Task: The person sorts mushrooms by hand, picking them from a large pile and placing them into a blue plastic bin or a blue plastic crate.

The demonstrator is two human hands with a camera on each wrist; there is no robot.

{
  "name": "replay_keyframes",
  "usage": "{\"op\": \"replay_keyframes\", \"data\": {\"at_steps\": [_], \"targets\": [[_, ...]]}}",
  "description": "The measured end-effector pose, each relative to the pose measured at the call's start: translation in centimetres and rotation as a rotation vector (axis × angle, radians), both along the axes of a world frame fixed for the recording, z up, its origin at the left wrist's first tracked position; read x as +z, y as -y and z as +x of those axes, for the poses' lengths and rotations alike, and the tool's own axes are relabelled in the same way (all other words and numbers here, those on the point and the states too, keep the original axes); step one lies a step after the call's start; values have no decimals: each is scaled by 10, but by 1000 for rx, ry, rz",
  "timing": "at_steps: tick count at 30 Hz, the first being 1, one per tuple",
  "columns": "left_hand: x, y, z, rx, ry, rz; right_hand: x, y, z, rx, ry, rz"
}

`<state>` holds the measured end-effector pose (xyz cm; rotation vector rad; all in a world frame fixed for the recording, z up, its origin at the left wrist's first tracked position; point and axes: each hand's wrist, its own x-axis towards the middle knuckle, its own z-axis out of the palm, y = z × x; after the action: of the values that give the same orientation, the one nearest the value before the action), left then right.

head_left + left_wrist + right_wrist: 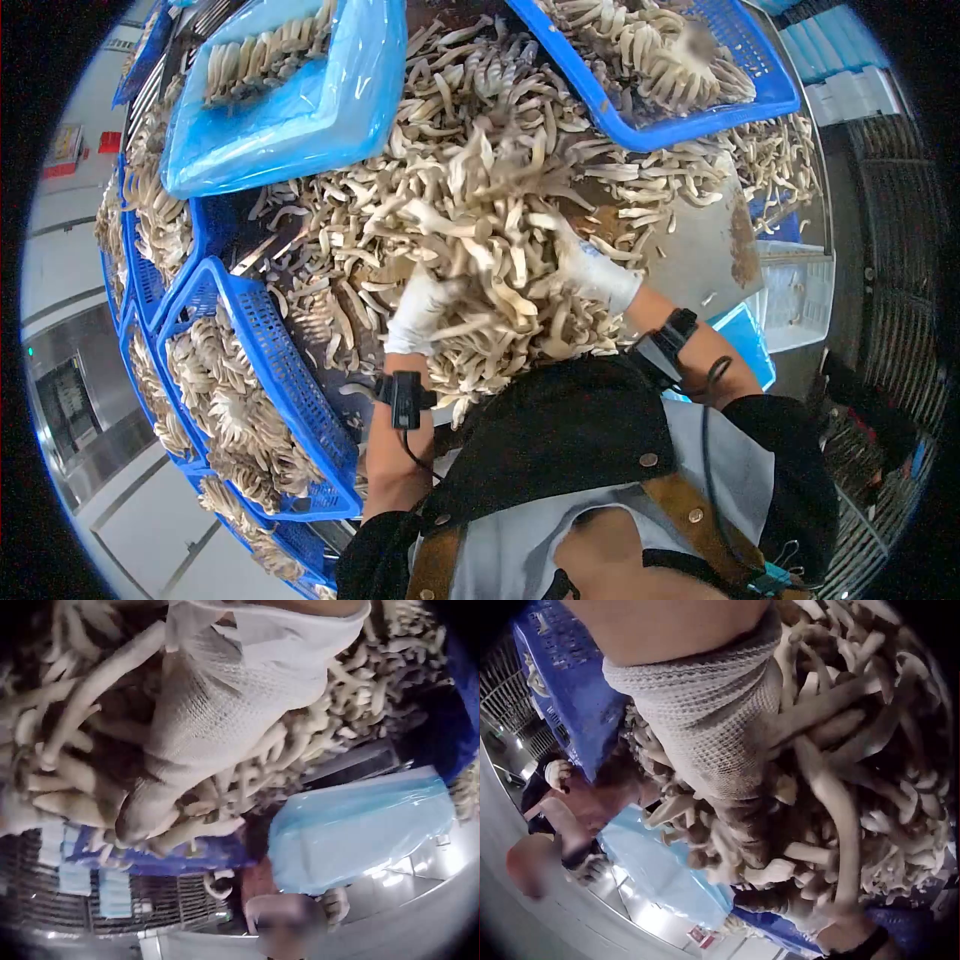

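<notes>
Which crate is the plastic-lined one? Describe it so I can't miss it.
Start at the big mushroom pile on the table where both gloved hands work. Look to its upper left: the lined crate sits there, the only one wrapped in light-blue plastic film; its neighbours are bare dark-blue mesh.

Right hand [720,750], in a grey knit glove, is buried fingers-first in a dense heap of pale long-stemmed mushrooms [840,787], stems pressed against both sides of the glove. A blue basket [562,690] sits upper left beside the heap. Below it lies a light blue plastic sheet [667,877]; another person's gloved hand [559,774] shows at left.
</notes>
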<state>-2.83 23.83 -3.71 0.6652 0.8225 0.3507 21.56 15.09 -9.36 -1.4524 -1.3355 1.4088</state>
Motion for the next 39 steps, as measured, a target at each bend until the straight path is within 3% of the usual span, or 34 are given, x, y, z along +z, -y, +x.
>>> {"op": "replay_keyframes", "data": {"at_steps": [1,2,3,5,7,8,12,14,16,18,19,20,23,25,26,27,28,29,30,31,33,34,36,37,38,39], "targets": [[12,6,8,-24,-120,-15,-2,8,0,-52,-198,-45],[-10,12,13,-56,-118,181,2,14,-2,-108,-394,-89],[-30,24,22,83,-87,386,8,19,0,-123,-365,-100],[-10,22,33,-48,-269,298,34,24,3,-150,-306,-122],[21,26,54,-76,-262,437,34,36,9,-208,-248,-27],[37,30,63,-94,-267,487,42,46,14,-233,-315,-106],[95,51,116,-203,-203,393,34,81,39,-163,103,386],[127,56,159,-341,-206,377,40,96,66,-242,-72,415],[123,57,197,-542,-237,746,54,119,99,-376,-357,356],[128,59,261,-677,-187,1011,74,151,131,-659,-756,296],[119,63,299,-677,-93,1082,80,164,152,-788,-776,332],[111,68,338,-674,4,1151,82,172,177,-894,-655,385],[124,40,435,-956,17,958,62,179,271,-1047,575,486],[111,29,469,-957,115,654,9,205,372,-788,1348,390],[114,22,473,-833,148,1116,8,193,388,-980,1251,273],[119,10,460,-947,70,1159,11,183,399,-1171,1142,156],[124,-2,447,-1066,-4,1206,16,178,408,-1164,1131,5],[132,-7,417,-1049,-27,1228,19,175,412,-1147,1116,-141],[141,-12,386,-1031,-51,1250,19,170,411,-1211,974,-38],[137,-12,349,-926,-77,999,17,162,408,-1259,827,63],[122,-16,258,-661,-179,734,5,149,389,-1247,426,235],[108,-21,200,-573,-344,811,-4,146,376,-1205,177,294],[76,-15,70,-405,-656,961,7,155,302,-1023,-53,196],[61,3,4,-333,-802,1035,13,167,256,-900,-53,75],[46,32,-60,-394,-1066,1062,20,184,220,-745,49,-18],[33,64,-113,-460,-1326,1080,18,205,199,-540,405,60]]}}
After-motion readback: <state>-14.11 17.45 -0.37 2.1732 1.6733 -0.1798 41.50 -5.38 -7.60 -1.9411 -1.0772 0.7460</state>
